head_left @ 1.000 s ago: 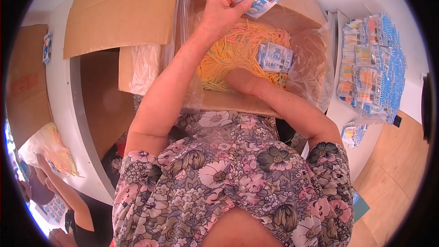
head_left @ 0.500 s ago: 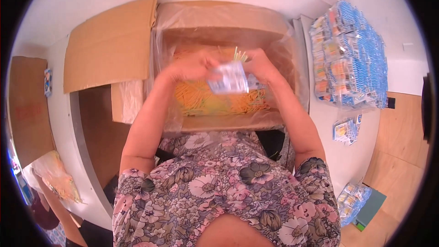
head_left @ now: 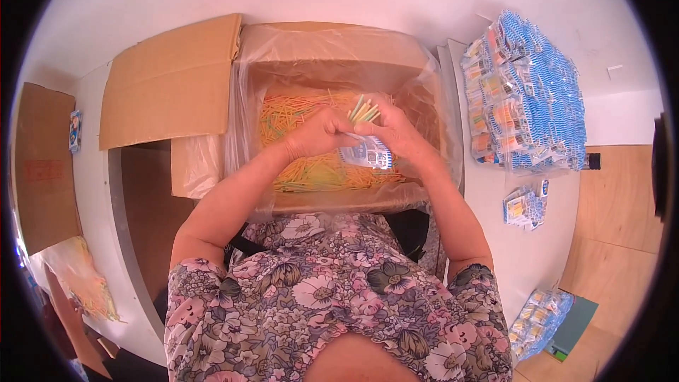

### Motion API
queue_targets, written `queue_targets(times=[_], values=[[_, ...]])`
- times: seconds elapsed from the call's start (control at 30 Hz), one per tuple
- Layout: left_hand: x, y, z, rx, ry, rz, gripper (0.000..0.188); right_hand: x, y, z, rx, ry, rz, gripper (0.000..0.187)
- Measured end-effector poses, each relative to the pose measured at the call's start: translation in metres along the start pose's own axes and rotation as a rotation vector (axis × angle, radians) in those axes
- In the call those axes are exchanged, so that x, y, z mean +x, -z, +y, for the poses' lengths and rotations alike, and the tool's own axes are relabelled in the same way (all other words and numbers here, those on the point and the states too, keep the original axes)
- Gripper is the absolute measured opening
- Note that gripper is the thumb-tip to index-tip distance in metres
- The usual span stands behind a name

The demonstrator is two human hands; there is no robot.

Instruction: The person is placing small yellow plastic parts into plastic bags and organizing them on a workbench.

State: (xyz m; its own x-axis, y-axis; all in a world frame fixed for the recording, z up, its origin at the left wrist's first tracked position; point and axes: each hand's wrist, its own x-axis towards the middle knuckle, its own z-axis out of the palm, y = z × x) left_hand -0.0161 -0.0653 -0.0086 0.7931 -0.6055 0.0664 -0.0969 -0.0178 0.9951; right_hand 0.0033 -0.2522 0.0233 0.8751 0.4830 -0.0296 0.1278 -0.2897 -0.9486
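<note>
sticks (head_left: 304,171) lie in the box (head_left: 332,203), a flap (head_left: 170,85) at its left; to its right, on the surface (head_left: 484,255), a packet stack (head_left: 527,99) stands behind a loose pile (head_left: 523,206).

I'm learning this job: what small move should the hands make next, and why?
Probably ease the bundle of thin pale sticks down into the blue-and-white packet: the right hand grips the bundle, its ends poking up, while the left hand is at the packet's upper edge.

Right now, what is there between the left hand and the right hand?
In the head view, a bunch of pale sticks and a printed packet show between the left hand and right hand.
</note>
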Motion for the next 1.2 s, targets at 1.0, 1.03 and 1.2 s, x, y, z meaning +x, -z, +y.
queue_targets(times=[1.0, 1.03, 1.2], values=[[-0.001, 0.002, -0.030, 0.121, -0.255, 0.128, 0.012, 0.021, -0.016, 0.004, -0.306, 0.318, 0.061, 0.021], [0.012, -0.007, -0.046, 0.143, -0.459, 0.194, 0.014, 0.018, -0.017, 0.004, -0.408, 0.492, 0.118, 0.023], [0.037, -0.021, -0.071, 0.154, -0.472, 0.199, 0.018, 0.004, -0.016, 0.008, -0.428, 0.215, 0.164, 0.020]])
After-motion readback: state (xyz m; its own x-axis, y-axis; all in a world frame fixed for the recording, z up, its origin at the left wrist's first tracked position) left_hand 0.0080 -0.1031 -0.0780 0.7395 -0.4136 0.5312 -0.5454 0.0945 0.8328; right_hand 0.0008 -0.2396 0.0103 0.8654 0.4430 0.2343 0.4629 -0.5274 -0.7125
